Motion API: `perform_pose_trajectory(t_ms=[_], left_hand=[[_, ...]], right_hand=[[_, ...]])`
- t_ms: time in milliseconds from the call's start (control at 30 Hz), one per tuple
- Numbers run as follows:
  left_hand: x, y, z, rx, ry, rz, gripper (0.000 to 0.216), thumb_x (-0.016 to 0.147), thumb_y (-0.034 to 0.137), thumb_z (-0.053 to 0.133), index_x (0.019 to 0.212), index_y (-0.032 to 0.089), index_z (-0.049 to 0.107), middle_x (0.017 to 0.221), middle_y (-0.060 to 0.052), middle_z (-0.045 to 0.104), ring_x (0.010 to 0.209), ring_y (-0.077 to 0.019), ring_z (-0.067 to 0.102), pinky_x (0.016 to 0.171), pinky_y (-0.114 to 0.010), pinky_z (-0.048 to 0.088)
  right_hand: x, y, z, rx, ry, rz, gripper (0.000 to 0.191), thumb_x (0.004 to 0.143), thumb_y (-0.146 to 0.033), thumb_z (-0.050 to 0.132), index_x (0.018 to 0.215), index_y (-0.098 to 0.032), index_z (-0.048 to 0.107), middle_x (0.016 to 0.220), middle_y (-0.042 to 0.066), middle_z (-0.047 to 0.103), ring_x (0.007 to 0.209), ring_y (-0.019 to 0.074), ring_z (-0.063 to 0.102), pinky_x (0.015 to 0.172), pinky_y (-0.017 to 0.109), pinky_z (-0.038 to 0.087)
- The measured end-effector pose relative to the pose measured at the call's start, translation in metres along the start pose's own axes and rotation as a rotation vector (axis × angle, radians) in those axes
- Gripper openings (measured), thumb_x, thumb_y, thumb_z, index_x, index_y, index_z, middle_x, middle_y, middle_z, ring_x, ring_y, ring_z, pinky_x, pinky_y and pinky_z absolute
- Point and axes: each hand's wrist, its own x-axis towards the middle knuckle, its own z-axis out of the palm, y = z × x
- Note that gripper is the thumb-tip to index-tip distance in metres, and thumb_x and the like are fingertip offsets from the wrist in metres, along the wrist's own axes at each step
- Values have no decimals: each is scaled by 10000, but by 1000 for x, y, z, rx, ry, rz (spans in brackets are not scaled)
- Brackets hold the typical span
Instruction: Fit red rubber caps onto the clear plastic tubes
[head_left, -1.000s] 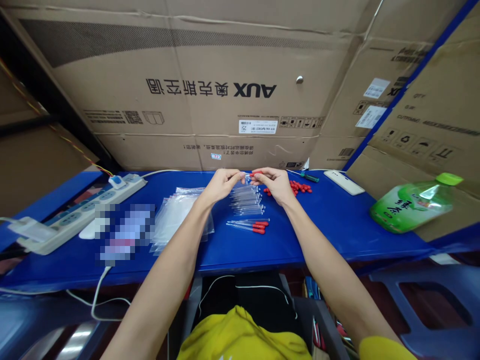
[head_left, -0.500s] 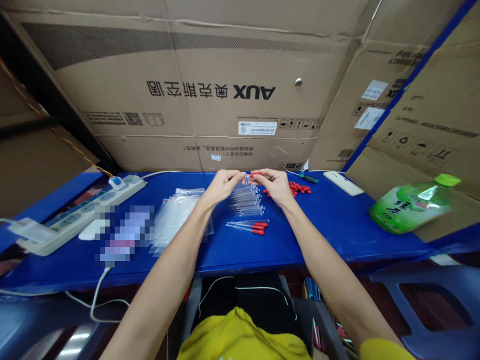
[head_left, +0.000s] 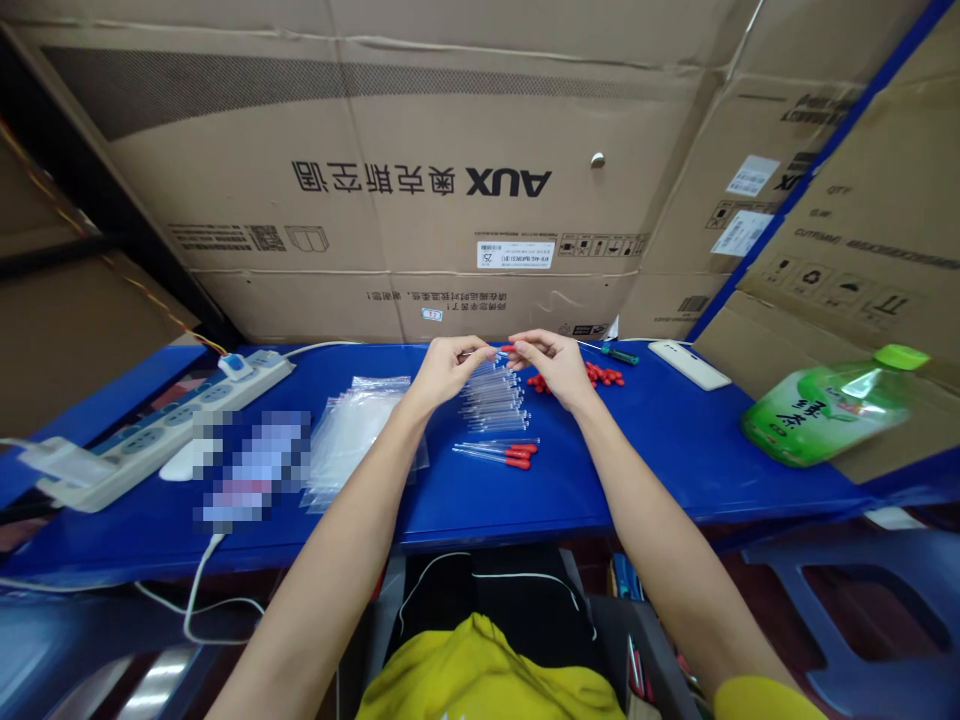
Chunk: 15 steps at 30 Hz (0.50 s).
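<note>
My left hand [head_left: 448, 367] pinches a thin clear glass tube [head_left: 489, 353] above the blue table [head_left: 675, 440]. My right hand [head_left: 553, 365] pinches a small red rubber cap [head_left: 509, 349] at the tube's end; the two hands nearly touch. Below them lies a row of several bare clear tubes [head_left: 495, 400]. Nearer to me lie a few tubes with red caps fitted [head_left: 502, 453]. A heap of loose red caps [head_left: 600, 375] sits just right of my right hand.
A pile of clear plastic bags [head_left: 352, 435] lies left of the tubes. A white power strip [head_left: 150, 425] runs along the left edge. A green bottle [head_left: 821, 410] lies at the right, a white phone-like slab [head_left: 688, 364] and a small screwdriver [head_left: 619, 353] at the back. Cardboard boxes [head_left: 450, 180] wall the rear.
Both hands stay at the same place above the tubes; the fingers shifted slightly around the tube and the red cap.
</note>
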Motion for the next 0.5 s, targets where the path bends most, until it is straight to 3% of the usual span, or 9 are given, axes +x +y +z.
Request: perform_pose_trajectory(t_ms=[267, 500], left_hand=[[0, 3, -2, -67, -49, 6, 358, 971, 424, 589, 890, 138, 789, 878, -88, 791, 747, -172, 658, 697, -284, 459], [-1, 0, -1, -79, -67, 9, 386, 985, 438, 575, 916, 126, 792, 876, -85, 789, 723, -165, 642, 665, -283, 439]], right_hand=[[0, 3, 2, 31, 22, 44, 438, 680, -564, 885, 871, -189, 760, 818, 63, 798, 713, 211, 766, 737, 359, 652], [-3, 2, 8, 43, 60, 27, 442, 679, -592, 875, 836, -195, 760, 794, 54, 795, 680, 209, 764, 718, 368, 665]])
